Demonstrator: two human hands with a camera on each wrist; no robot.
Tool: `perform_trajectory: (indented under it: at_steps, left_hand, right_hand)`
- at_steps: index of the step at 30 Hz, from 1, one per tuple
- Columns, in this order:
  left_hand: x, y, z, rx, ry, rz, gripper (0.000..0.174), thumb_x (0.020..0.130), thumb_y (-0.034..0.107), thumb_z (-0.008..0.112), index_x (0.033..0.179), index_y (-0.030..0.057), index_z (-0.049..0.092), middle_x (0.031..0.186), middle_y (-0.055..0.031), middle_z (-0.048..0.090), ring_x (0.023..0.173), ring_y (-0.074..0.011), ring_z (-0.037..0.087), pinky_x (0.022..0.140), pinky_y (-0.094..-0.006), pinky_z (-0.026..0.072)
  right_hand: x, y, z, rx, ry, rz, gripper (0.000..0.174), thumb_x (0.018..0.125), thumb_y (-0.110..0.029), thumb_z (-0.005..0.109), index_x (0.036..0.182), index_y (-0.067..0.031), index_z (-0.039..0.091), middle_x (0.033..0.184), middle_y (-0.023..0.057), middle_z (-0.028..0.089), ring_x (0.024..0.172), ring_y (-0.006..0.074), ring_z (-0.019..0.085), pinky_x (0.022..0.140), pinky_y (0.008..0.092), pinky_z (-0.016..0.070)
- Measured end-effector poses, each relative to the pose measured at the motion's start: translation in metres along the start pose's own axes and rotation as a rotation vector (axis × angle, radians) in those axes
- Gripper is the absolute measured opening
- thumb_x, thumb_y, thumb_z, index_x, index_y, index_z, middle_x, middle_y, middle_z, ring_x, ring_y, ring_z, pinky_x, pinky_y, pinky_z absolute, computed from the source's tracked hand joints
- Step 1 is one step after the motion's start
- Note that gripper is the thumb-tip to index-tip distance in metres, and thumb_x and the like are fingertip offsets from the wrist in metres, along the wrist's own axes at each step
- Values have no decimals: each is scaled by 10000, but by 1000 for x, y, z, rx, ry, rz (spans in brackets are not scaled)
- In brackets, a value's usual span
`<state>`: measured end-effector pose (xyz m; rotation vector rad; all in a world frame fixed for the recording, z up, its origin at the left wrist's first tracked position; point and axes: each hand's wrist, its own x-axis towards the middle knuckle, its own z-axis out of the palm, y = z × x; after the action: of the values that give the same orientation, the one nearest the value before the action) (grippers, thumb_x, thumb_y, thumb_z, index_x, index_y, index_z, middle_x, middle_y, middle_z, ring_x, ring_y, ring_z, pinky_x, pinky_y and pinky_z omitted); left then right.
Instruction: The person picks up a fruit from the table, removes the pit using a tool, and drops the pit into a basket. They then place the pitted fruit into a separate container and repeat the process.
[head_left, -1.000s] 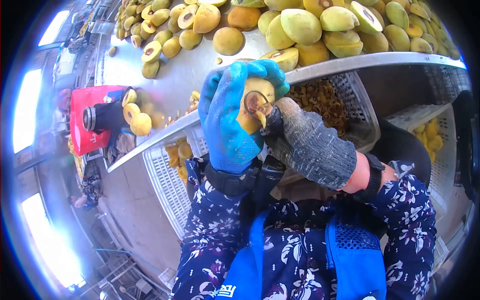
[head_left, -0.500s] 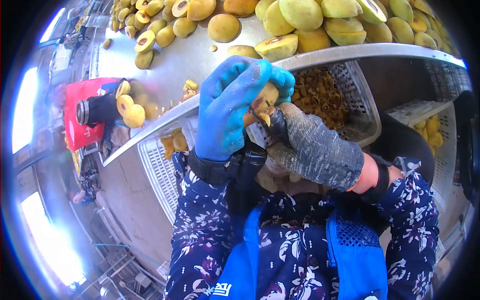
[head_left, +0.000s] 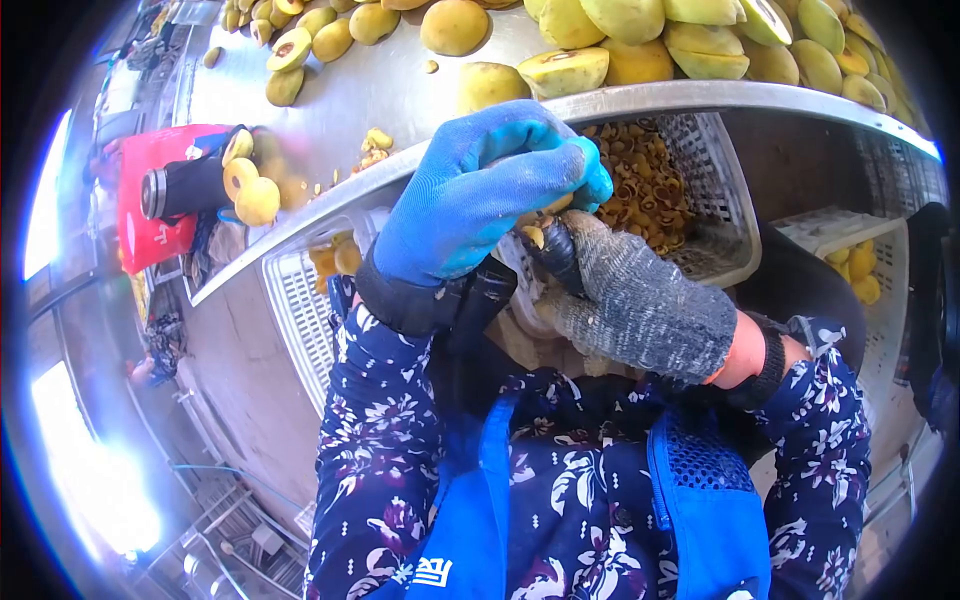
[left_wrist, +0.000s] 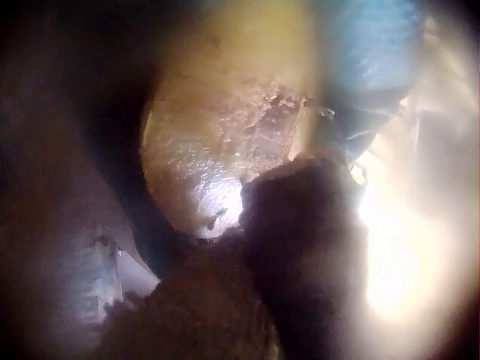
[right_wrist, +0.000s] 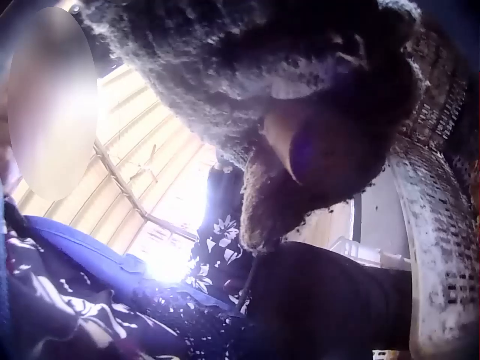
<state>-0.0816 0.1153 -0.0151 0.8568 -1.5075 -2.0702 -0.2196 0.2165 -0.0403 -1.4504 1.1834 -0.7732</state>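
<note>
In the head view my left hand (head_left: 490,190), in a blue glove, curls round a halved yellow peach and largely covers it. The left wrist view shows the peach half (left_wrist: 187,161) close up, its wet flesh torn near the pit hollow. My right hand (head_left: 650,295), in a grey knitted glove with a black thumb end, is at the fruit's near side. It grips a small pitting tool; a rounded handle end (right_wrist: 281,142) pokes out of the glove in the right wrist view, while the loop is hidden. A scrap of flesh (head_left: 536,237) sits by the thumb.
A metal table (head_left: 390,95) carries many peach halves (head_left: 620,62). Under its rim stands a white basket (head_left: 722,190) of pit scraps. Other white crates hold peaches, left (head_left: 300,325) and right (head_left: 885,310). A red bag (head_left: 150,235) and dark flask (head_left: 190,188) are at left.
My left hand has turned over the peach half, hiding the cut face and wire loop that showed a second ago. My right hand stays close against it, shifting slightly.
</note>
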Motion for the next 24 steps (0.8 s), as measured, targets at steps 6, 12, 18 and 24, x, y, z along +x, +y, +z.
perform_trajectory:
  at_steps: [6, 12, 18, 24]
  left_hand:
    - [-5, 0, 1, -60, -68, 51, 209, 867, 180, 633, 954, -10, 618, 880, -123, 665, 819, -183, 637, 741, -321, 505]
    - [0, -1, 17, -238, 3, 287, 367, 920, 335, 534, 949, -27, 592, 912, -218, 631, 805, -311, 636, 689, -396, 549]
    - [-1, 5, 22, -427, 306, 221, 395, 943, 383, 526, 931, -5, 601, 898, -140, 639, 781, -222, 651, 714, -327, 568]
    - [-27, -1, 17, -375, 457, 161, 406, 962, 379, 485, 961, -14, 584, 893, -122, 641, 793, -203, 648, 724, -312, 555]
  right_hand:
    - [3, -31, -42, 698, -552, 524, 253, 822, -130, 647, 1016, -18, 531, 702, 90, 600, 450, 120, 583, 388, 208, 460]
    - [-2, -25, -44, 1124, -613, 508, 231, 804, -159, 675, 921, -10, 542, 614, 75, 571, 449, 138, 565, 381, 225, 450]
    - [11, -25, -34, -2, -179, 120, 350, 791, -102, 665, 1100, -30, 516, 835, 145, 648, 745, 309, 665, 630, 389, 527]
    - [4, -7, -19, -600, 1, -218, 167, 837, -130, 578, 989, -89, 522, 834, 157, 616, 771, 365, 634, 620, 472, 491]
